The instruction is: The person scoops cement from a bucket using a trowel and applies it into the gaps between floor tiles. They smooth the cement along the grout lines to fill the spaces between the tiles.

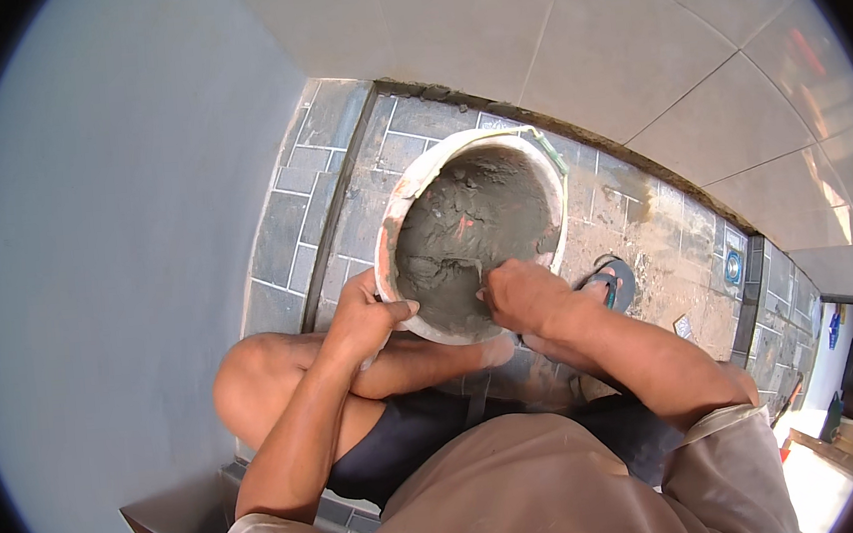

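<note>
A round whitish bucket (389,209), its wall smeared with mortar, stands in front of me on the tiled floor. Wet grey mortar (492,201) fills much of it, with a few small orange bits on top. My left hand (363,320) is closed on the bucket's near left rim, thumb over the edge. At the near right rim my right hand (526,299) is closed round the handle of what looks like a trowel (462,262). Its blade is coated and mostly sunk in the mortar, and my fist hides the handle. A pale green handle strap (545,147) lies along the far right rim.
A smooth grey wall (124,240) rises at the left, and large beige tiles (631,60) line the far side. Dusty grey floor tiles (284,233) surround the bucket. My sandalled foot (610,282) is right of it. A small blue object (734,265) lies farther right.
</note>
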Demonstrator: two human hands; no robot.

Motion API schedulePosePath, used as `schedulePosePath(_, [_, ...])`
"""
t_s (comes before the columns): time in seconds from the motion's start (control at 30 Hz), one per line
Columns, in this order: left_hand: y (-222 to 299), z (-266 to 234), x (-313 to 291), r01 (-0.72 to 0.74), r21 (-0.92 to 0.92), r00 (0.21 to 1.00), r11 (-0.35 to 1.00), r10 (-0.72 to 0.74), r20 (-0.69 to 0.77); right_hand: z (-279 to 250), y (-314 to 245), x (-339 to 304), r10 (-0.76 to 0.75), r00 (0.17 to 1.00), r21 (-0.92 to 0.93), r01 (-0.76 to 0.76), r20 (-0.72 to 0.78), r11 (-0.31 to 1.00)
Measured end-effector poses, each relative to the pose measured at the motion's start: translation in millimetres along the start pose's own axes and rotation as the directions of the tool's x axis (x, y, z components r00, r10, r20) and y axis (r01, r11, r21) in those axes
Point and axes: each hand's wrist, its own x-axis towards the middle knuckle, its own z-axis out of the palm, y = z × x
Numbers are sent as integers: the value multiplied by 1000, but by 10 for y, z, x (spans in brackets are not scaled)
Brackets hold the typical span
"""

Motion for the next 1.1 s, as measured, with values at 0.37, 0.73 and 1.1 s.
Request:
schedulePosePath(0.37, [-126, -57, 54, -89, -5, 993, 996, 89, 74, -43, 146, -294, 78, 960, -207, -137, -270, 969])
schedulePosePath(0.73, [-148, -100, 126, -112, 44, 985, 993, 105, 135, 414, 209, 245, -27, 947, -240, -53, -321, 969])
schedulePosePath(1.1, [-111, -2, 65, 13, -176, 1000, 984, -12, 9, 433, 176, -138, 2, 806, 191, 139, -592, 972])
